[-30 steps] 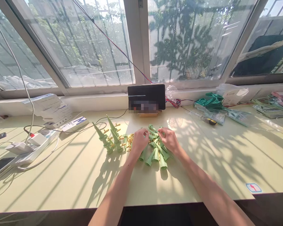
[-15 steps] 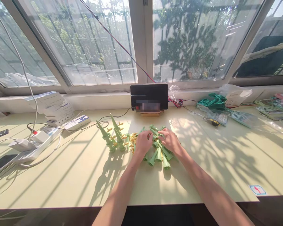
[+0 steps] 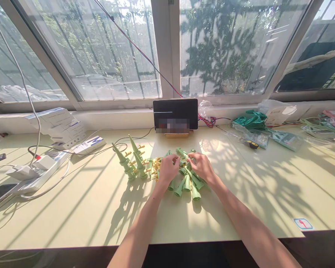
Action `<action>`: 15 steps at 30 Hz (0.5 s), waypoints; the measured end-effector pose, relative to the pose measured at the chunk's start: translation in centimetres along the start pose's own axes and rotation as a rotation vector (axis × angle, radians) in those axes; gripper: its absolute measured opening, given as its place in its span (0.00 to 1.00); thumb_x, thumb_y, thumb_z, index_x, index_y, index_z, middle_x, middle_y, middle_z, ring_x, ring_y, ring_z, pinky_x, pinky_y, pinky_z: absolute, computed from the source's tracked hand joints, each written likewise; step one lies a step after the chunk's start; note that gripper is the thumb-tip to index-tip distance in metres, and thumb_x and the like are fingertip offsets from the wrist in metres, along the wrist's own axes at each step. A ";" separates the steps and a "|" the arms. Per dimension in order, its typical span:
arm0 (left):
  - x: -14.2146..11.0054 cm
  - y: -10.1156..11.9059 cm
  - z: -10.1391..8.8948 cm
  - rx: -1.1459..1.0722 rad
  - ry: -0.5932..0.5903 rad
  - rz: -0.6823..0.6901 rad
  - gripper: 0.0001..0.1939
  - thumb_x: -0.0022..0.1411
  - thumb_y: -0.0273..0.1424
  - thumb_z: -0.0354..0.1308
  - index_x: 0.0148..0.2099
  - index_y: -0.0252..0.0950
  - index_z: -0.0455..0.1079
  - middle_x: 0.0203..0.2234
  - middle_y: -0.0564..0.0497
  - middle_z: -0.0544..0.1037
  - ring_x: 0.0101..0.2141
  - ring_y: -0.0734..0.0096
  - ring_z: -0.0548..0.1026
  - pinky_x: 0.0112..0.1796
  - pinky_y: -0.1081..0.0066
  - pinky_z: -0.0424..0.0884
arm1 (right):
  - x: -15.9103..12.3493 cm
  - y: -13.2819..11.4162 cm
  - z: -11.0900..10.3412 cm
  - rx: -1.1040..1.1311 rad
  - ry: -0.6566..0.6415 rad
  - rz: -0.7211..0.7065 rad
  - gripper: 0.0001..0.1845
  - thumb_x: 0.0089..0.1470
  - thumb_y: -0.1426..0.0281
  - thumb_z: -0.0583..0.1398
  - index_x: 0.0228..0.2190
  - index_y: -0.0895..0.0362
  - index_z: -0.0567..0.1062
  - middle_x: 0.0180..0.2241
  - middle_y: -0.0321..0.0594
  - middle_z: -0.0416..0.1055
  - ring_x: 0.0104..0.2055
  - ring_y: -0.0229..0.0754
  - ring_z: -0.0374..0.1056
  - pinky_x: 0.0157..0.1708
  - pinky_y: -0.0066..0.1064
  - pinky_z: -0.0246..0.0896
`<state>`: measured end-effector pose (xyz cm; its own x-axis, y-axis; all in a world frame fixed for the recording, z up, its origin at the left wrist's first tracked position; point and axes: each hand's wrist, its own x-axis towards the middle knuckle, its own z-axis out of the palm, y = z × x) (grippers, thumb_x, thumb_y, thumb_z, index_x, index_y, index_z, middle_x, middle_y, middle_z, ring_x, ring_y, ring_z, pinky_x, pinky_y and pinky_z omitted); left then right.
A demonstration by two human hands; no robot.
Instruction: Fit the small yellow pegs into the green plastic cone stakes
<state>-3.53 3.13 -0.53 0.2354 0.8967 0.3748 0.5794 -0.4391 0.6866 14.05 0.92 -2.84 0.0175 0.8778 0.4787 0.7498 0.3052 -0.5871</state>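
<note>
Two bare hands bend inward over a heap of green cones on the counter.
Both forearms reach in from the near edge, slanting toward each other; the left hand curls at the heap's left side, and the right hand arches at its right, fingertips pointing left. Fingers are bent toward thumbs, but whether either grip holds a piece I cannot tell at this size. Farther left, green spires with yellow pegs stand on end.

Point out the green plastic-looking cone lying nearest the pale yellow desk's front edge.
The flared green cone with its mouth lowest in the picture; the other lying cones end farther back.
</note>
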 end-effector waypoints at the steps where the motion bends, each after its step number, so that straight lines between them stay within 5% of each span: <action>1: 0.0 0.1 -0.1 -0.022 0.003 -0.007 0.13 0.66 0.34 0.54 0.30 0.37 0.73 0.23 0.51 0.76 0.24 0.70 0.69 0.32 0.69 0.63 | 0.0 -0.3 -0.2 0.044 0.041 -0.008 0.14 0.61 0.65 0.57 0.41 0.57 0.80 0.39 0.47 0.80 0.38 0.47 0.75 0.40 0.35 0.69; 6: 0.1 0.9 -0.5 -0.215 0.031 -0.087 0.20 0.67 0.45 0.52 0.31 0.37 0.74 0.22 0.51 0.74 0.21 0.72 0.66 0.27 0.70 0.60 | -0.4 -2.1 -1.2 0.183 0.199 0.001 0.14 0.62 0.62 0.58 0.39 0.57 0.80 0.33 0.42 0.78 0.22 0.36 0.62 0.30 0.31 0.64; 9: 0.3 1.0 -0.6 -0.434 0.012 -0.185 0.23 0.64 0.52 0.54 0.31 0.36 0.73 0.21 0.52 0.73 0.17 0.76 0.61 0.21 0.72 0.55 | -0.8 -3.2 -1.5 0.264 0.188 0.003 0.17 0.63 0.60 0.58 0.41 0.58 0.80 0.31 0.40 0.77 0.20 0.34 0.55 0.27 0.30 0.60; 15: 0.4 1.4 -1.0 -0.761 -0.125 -0.321 0.26 0.58 0.56 0.60 0.30 0.36 0.69 0.11 0.61 0.54 0.13 0.82 0.48 0.18 0.74 0.43 | -1.2 -4.3 -1.4 0.301 0.119 -0.042 0.21 0.64 0.57 0.56 0.42 0.59 0.81 0.30 0.40 0.76 0.22 0.35 0.56 0.26 0.29 0.58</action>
<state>-3.39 2.79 1.20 0.2599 0.9645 0.0478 -0.0418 -0.0382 0.9984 11.78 -1.98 0.02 0.0813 0.8183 0.5690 0.5224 0.4512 -0.7235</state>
